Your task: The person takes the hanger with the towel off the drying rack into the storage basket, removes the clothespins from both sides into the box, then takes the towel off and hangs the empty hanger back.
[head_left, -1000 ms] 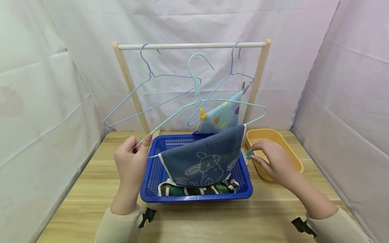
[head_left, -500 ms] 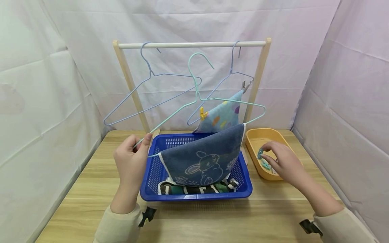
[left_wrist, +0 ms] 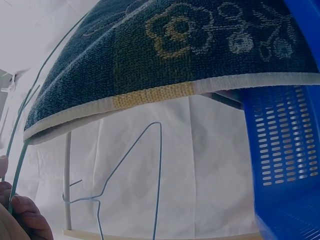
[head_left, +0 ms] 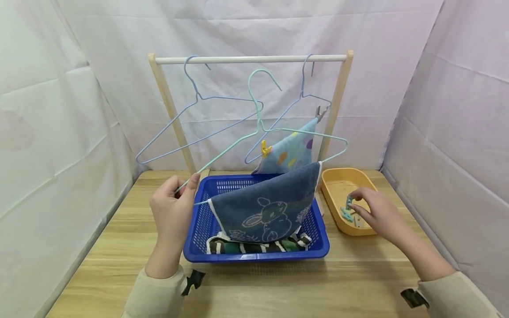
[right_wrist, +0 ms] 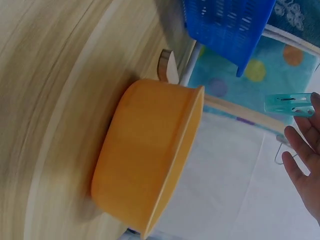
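Observation:
My left hand (head_left: 172, 205) grips the left corner of a mint-green wire hanger (head_left: 234, 145). Over that hanger's lower bar hangs a dark blue towel (head_left: 266, 207) with a rabbit outline, tilted up to the right. Between thumb and fingertips, my right hand (head_left: 377, 210) pinches a teal clothespin (right_wrist: 289, 104) above a yellow-orange tub (head_left: 330, 190). More clothespins (head_left: 347, 215) lie in the tub. The left wrist view shows the towel's white hem close up and the fingers on the hanger wire.
Beneath the towel, a blue basket (head_left: 258, 259) holds a striped cloth (head_left: 254, 248). Behind stands a rack (head_left: 254, 59) with two blue hangers. From the right-hand blue hanger (head_left: 303, 88), a spotted light-blue cloth (head_left: 292, 154) hangs by a yellow clip (head_left: 265, 149) and a grey clip (head_left: 319, 113).
My right hand has moved right, from near the towel's right edge to over the tub, still pinching the clothespin. The left hand and hanger have barely moved.

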The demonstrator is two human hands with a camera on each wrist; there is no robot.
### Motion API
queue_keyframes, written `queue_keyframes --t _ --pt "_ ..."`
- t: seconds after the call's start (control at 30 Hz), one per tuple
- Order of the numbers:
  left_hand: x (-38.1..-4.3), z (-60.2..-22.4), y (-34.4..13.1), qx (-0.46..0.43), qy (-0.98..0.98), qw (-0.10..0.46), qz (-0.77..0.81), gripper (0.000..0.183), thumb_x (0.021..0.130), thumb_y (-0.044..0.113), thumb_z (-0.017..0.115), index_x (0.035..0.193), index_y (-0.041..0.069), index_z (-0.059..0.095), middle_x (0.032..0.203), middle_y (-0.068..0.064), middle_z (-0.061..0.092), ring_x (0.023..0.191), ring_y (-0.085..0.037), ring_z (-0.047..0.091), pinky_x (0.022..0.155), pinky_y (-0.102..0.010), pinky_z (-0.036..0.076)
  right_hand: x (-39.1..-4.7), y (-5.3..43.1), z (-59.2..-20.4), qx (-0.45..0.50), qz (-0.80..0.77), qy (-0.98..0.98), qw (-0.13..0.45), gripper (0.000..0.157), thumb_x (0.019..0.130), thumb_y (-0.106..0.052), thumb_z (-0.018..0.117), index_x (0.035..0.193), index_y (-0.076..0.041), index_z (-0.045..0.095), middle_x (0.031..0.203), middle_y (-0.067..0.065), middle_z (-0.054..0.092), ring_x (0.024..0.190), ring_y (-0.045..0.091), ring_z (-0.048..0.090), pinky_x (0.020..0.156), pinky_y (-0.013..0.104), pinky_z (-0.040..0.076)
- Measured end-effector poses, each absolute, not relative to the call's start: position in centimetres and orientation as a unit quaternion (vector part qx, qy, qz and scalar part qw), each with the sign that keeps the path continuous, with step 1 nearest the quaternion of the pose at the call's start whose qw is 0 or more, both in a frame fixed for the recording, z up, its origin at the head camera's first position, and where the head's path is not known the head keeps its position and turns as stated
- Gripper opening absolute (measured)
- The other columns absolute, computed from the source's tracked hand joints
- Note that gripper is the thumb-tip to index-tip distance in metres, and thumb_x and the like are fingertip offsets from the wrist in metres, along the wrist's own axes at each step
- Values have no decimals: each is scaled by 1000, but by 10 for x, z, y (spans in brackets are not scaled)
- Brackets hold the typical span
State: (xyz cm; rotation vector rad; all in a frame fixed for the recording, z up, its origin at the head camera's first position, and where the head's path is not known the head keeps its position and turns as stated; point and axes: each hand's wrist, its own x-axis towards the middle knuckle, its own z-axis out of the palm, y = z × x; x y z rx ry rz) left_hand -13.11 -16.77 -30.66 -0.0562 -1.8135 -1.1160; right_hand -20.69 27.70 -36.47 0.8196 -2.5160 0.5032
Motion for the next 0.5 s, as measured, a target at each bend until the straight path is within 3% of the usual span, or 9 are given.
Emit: queue_keyframes --t 0.5 --pt "-131 -306 -168 -27 -744 481 -463 42 87 15 76 59 3 46 53 -1 36 50 -13 29 47 -24 21 -213 301 -371 277 184 -919 211 27 79 -7 81 100 -4 63 93 10 68 86 32 64 71 51 49"
